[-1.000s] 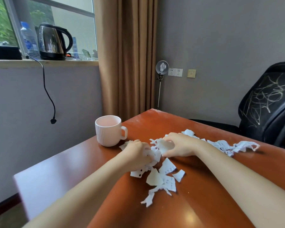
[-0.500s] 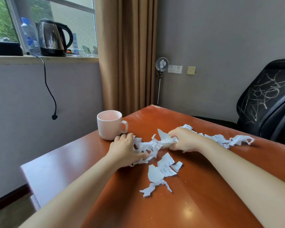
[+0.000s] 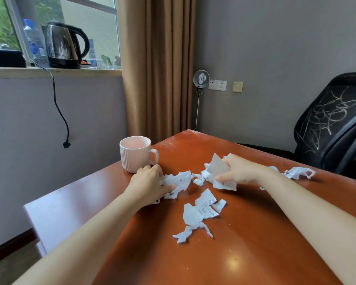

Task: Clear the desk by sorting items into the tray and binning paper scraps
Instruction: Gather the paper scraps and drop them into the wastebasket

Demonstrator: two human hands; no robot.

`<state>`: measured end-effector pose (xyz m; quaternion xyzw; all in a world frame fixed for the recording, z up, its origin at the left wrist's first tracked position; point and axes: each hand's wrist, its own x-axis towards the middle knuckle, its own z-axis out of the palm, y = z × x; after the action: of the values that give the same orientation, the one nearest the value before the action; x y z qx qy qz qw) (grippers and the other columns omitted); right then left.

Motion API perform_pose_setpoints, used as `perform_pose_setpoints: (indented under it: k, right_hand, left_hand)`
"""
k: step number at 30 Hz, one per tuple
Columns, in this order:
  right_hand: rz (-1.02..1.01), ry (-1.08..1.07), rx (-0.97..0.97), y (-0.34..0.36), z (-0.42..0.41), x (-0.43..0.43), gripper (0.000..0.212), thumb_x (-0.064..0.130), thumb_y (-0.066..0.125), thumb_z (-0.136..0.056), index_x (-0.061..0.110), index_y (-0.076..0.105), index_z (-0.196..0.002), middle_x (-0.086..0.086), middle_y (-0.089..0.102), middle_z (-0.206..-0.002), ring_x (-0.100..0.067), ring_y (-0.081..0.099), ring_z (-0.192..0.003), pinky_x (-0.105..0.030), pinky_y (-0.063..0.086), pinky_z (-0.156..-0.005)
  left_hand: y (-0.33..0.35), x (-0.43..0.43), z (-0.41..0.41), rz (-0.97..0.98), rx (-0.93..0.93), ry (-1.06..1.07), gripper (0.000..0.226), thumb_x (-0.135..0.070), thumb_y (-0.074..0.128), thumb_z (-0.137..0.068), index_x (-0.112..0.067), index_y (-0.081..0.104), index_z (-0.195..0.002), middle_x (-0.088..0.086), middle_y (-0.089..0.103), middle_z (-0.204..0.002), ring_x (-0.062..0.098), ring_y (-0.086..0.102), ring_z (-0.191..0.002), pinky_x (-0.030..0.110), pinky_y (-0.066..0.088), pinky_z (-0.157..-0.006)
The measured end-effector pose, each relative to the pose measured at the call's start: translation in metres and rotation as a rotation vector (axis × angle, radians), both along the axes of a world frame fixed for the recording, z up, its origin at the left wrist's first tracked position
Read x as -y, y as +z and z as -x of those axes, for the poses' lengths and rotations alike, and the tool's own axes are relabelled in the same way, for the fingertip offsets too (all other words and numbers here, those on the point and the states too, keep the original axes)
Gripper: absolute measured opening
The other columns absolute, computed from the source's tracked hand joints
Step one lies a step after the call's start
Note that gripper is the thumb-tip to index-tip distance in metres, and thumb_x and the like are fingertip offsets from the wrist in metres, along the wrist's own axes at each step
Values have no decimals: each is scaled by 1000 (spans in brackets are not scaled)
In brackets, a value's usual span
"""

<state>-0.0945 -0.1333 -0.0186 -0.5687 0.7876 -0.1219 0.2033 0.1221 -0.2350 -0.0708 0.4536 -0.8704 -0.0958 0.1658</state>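
- Torn white paper scraps (image 3: 201,212) lay scattered across the glossy orange-brown wooden desk (image 3: 255,254).
- Right hand (image 3: 240,171) pinched a bunch at 1 o'clock, probably gathering it for binning.
- Left hand (image 3: 148,182), held apart, gripped more at 11 o'clock, just beside the ribbed pink ceramic mug (image 3: 135,155).

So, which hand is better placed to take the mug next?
Left. Both hands hold scraps, but the left hand sits beside the mug, almost touching its base; the right hand is farther off.

Steel kettle (image 3: 64,44) and water bottle (image 3: 32,41) on windowsill (image 3: 56,72), tan curtain (image 3: 154,64), black scribbled chair (image 3: 333,120)
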Motion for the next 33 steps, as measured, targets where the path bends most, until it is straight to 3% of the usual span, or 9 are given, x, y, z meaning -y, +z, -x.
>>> perform_pose_setpoints:
  k: [4, 8, 11, 14, 18, 24, 28, 33]
  right_hand:
    - [-17, -30, 16, -3, 2, 0, 34, 28, 57, -92, 15, 49, -122, 0, 53, -100, -15, 55, -93, -26, 46, -76]
    - [-37, -26, -37, -1, 7, 0, 58, 34, 63, -88, 17, 39, -137, -1, 51, -118, -15, 50, -106, -24, 43, -78]
    - [-59, -7, -159, -1, 8, 2, 76, 37, 68, -83, 21, 26, -144, -1, 39, -141, -16, 45, -114, -26, 42, -84]
    - [-62, 16, -152, 2, 8, 6, 86, 35, 72, -80, 31, 17, -146, -1, 23, -153, -23, 36, -133, -34, 42, -99]
    - [-134, 94, -155, 9, 6, 14, 76, 37, 66, -85, 33, 22, -146, 2, 21, -157, -24, 29, -141, -39, 36, -109]
    - [-261, 165, -248, 10, 2, 22, 71, 22, 64, -89, 31, 24, -147, 2, 21, -157, -24, 26, -142, -36, 36, -108]
    - [-262, 124, -81, 17, 5, 24, 60, 23, 60, -92, 32, 31, -144, -1, 30, -151, -26, 36, -136, -35, 46, -100]
    - [-278, 132, -81, 13, 10, 29, 58, 20, 63, -90, 30, 37, -141, -5, 41, -144, -25, 51, -122, -35, 52, -94]
  left_hand:
    - [1, 0, -6, -47, -55, -23, 40, -53, 62, -80, -20, 56, -102, 0, 49, -113, 16, 45, -102, 25, 43, -84]
    - [5, -4, -15, -168, -104, -105, 28, -46, 55, -87, -21, 56, -99, -2, 50, -116, 15, 45, -109, 23, 37, -90]
    - [11, -7, -20, -205, -104, -152, 27, -35, 49, -93, -16, 54, -113, 0, 53, -122, 15, 47, -110, 24, 38, -91]
    - [21, -4, -28, -327, -23, -206, 48, -32, 57, -89, -18, 41, -132, -1, 48, -129, 15, 46, -118, 29, 41, -102]
    - [28, 3, -35, -330, 211, -217, 69, -37, 72, -77, -24, 37, -135, -5, 43, -131, 15, 44, -120, 33, 42, -103]
    - [29, 6, -34, -370, 247, -198, 59, -42, 73, -75, -26, 43, -123, -14, 47, -97, 14, 50, -94, 26, 46, -80]
    - [29, 6, -35, -359, 275, -157, 54, -47, 72, -74, -27, 46, -117, -8, 51, -104, 16, 51, -96, 28, 47, -81]
    - [28, 9, -34, -353, 317, -172, 37, -50, 71, -74, -25, 53, -96, -4, 57, -95, 16, 51, -83, 25, 41, -66]
